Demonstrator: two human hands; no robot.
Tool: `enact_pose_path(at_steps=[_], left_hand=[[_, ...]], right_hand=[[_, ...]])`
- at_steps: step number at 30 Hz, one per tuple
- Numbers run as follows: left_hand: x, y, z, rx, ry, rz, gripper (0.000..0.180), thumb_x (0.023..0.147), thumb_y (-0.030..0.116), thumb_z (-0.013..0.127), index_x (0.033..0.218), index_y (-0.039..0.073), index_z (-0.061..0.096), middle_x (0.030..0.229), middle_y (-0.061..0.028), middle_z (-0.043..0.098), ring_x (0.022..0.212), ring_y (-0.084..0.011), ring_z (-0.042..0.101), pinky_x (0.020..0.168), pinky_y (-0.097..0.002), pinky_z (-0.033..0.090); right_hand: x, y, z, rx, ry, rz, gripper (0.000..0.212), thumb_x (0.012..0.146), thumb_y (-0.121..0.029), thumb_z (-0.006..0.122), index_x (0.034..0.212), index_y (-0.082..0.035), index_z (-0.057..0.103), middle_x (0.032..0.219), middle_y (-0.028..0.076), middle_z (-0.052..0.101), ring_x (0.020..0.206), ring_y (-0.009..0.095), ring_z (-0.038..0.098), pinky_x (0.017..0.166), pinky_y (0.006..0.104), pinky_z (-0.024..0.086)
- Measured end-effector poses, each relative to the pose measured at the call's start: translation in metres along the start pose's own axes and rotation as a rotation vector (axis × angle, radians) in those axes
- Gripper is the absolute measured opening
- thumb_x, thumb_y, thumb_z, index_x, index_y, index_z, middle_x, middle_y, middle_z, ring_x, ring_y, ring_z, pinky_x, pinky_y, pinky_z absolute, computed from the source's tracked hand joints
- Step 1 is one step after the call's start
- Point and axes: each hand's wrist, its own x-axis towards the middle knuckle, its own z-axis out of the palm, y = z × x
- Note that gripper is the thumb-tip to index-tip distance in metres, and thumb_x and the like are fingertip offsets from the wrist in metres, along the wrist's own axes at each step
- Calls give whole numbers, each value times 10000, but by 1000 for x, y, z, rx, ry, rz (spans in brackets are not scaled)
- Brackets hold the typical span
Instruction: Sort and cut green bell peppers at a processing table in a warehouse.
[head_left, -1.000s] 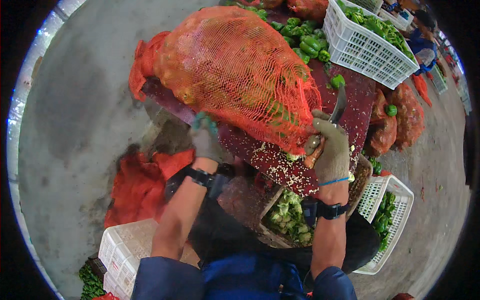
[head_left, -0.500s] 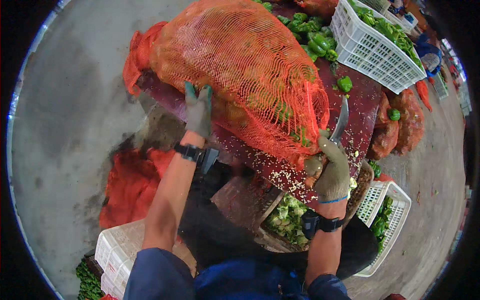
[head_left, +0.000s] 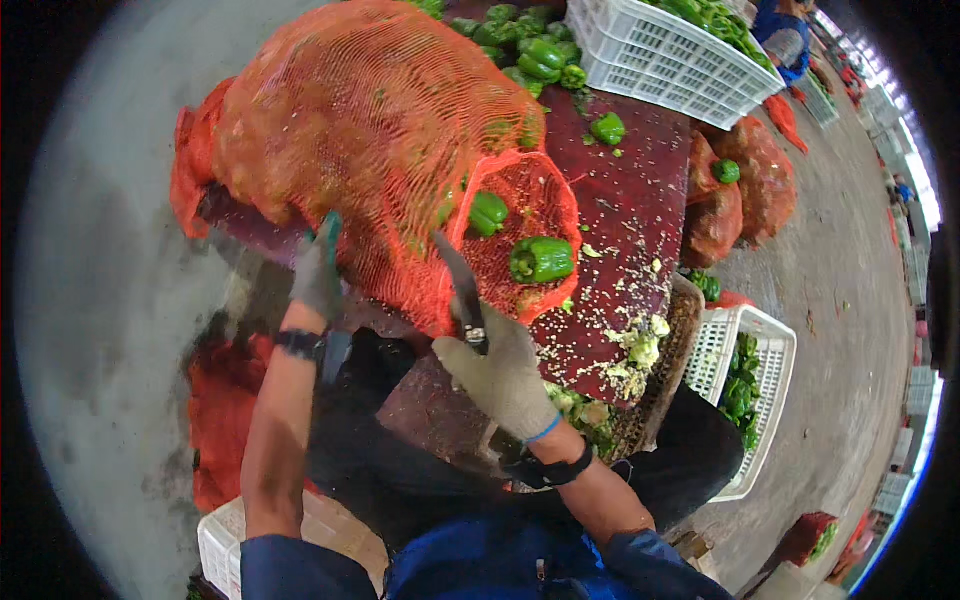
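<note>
A big orange mesh sack [head_left: 350,120], bulging with contents, lies on a dark red tabletop [head_left: 625,230]. Its open mouth [head_left: 560,190] faces right, with a green bell pepper [head_left: 541,260] at the rim and a second pepper [head_left: 488,213] just inside. My left hand [head_left: 318,275], in a grey glove with green fingertips, rests against the sack's near left side, fingers stretched out. In a pale knit glove, my right hand [head_left: 500,370] is closed round the handle of a curved knife [head_left: 461,275]. The blade points up and left beside the sack's mouth.
Loose peppers [head_left: 540,60] and a white crate [head_left: 670,60] of green peppers stand at the back. Filled sacks [head_left: 755,185] sit on the floor to the right. Another white crate [head_left: 775,400] is near my right knee. Pale seeds and trimmings [head_left: 640,350] litter the tabletop.
The sack's mouth now gapes open, showing peppers that were behind mesh. My right hand with the knife has moved left, and its blade now tilts left. The whole view has shifted.
</note>
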Motion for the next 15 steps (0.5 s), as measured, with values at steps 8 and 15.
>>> enact_pose_path(at_steps=[8, 15], left_hand=[[-70, 37, 5, -108, -163, 902, 533, 1088, 209, 585, 1525, -86, 511, 1477, -140, 609, 1275, -238, 630, 1161, -391, 480], [-142, -3, 134, 835, -721, 739, 677, 989, 207, 645, 1632, 111, 453, 1471, -217, 591, 1280, -332, 624, 1097, -451, 497]], right_hand=[[-25, 61, 13, 897, 224, 400, 356, 1042, -206, 679, 1324, 10, 653, 709, 50, 615, 536, 162, 574, 473, 329, 486], [-38, 101, 33, 1186, 464, 408, 224, 1012, -163, 740, 1201, -43, 730, 1032, 24, 704, 837, 132, 643, 686, 303, 529]])
